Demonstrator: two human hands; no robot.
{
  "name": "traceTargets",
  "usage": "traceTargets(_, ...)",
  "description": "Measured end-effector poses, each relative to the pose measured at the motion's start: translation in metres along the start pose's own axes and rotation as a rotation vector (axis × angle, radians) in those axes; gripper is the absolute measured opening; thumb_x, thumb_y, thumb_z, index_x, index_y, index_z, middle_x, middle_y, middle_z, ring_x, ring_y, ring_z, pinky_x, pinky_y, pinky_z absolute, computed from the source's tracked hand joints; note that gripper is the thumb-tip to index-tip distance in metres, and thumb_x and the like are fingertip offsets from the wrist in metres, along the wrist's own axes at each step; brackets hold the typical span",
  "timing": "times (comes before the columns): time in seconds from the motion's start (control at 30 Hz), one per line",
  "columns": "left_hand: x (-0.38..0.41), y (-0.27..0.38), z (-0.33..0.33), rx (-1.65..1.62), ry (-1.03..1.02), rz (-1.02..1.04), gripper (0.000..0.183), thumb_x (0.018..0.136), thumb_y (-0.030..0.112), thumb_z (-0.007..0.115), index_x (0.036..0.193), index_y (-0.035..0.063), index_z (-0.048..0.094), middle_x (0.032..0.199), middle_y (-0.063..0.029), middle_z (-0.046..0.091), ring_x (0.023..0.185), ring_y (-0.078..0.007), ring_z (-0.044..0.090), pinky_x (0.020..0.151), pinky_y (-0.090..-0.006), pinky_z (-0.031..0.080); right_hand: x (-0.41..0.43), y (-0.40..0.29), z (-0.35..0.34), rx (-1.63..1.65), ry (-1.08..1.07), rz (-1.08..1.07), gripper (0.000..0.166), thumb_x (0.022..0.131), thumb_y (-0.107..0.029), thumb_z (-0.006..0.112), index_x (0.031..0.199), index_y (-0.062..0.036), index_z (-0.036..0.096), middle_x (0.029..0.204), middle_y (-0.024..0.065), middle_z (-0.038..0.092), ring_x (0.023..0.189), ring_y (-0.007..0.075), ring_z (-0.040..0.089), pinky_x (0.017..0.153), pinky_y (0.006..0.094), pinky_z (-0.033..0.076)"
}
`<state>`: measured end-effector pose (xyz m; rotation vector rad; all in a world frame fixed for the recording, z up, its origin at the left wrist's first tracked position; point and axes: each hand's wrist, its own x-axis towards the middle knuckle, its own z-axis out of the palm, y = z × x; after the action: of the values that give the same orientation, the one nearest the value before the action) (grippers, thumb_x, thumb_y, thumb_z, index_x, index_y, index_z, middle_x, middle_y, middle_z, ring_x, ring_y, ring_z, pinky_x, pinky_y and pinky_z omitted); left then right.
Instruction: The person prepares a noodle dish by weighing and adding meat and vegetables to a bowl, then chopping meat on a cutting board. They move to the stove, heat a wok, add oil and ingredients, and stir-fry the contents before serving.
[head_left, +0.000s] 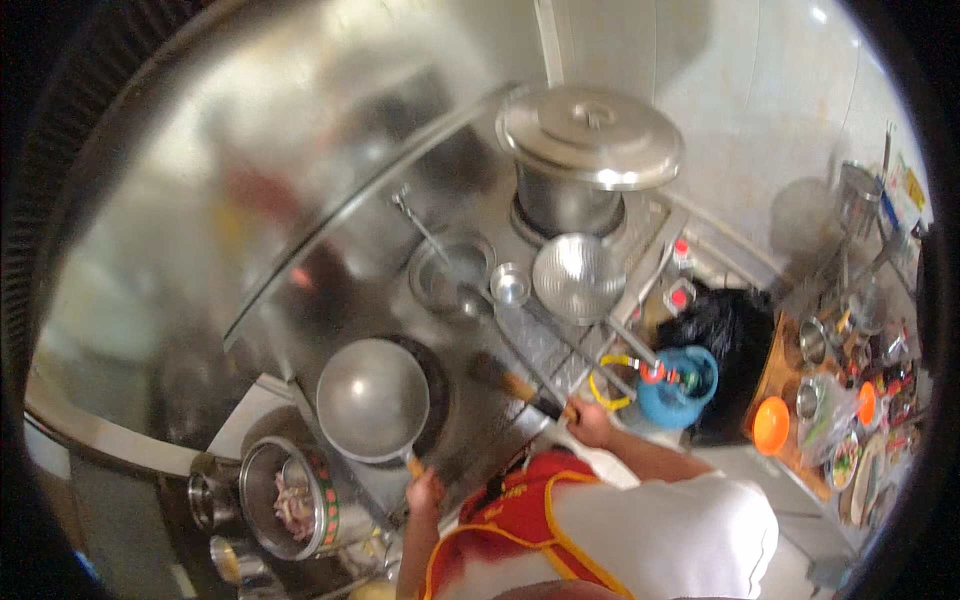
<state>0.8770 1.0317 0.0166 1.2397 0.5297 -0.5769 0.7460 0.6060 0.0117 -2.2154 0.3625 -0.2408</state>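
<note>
My left hand (425, 491) grips the short wooden handle of a steel wok (371, 397), which sits over a dark burner ring on the stove (480, 420). The wok looks bare inside. In my right hand (590, 424) is the end of a long-handled ladle (517, 349). Its bowl reaches away from me to a round steel well (439, 281) sunk in the stovetop, below a tap (411, 210). Beside that well stand a small steel cup (511, 285) and a wide round strainer (577, 277) with a long handle.
A lidded stockpot (570, 195) stands at the back. To the right are a blue gas cylinder (664, 401), a black plastic bag (731, 337) and a crowded wooden counter with an orange bowl (770, 426). At lower left, a steel pot (259, 517) holds what looks like raw meat.
</note>
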Motion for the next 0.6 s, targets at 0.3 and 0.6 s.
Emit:
traceTargets(0.3,0.000,-0.003,0.001,0.027,0.130,0.015,0.018,0.094,0.022,0.073,0.096,0.0076,0.062,0.070,-0.0039,0.058,0.056,-0.0199,0.058,0.049,-0.0344,0.047,0.012,-0.069,-0.011,0.078,0.147,-0.020,0.060,0.090,-0.016,0.068,0.145,0.0001,0.052,0.109,0.0271,0.072,0.102,0.0406,0.072,0.089,0.0437,0.056)
traceTargets(0.6,0.002,-0.007,0.001,-0.097,0.021,0.040,0.025,0.102,0.030,0.065,0.096,0.0065,0.064,0.073,-0.0049,0.058,0.057,-0.0192,0.056,0.051,-0.0346,0.048,-0.017,-0.065,0.010,0.133,0.190,0.149,0.059,0.088,-0.012,0.073,0.143,0.0002,0.057,0.093,0.0203,0.073,0.081,0.0198,0.068,0.077,0.0368,0.056)
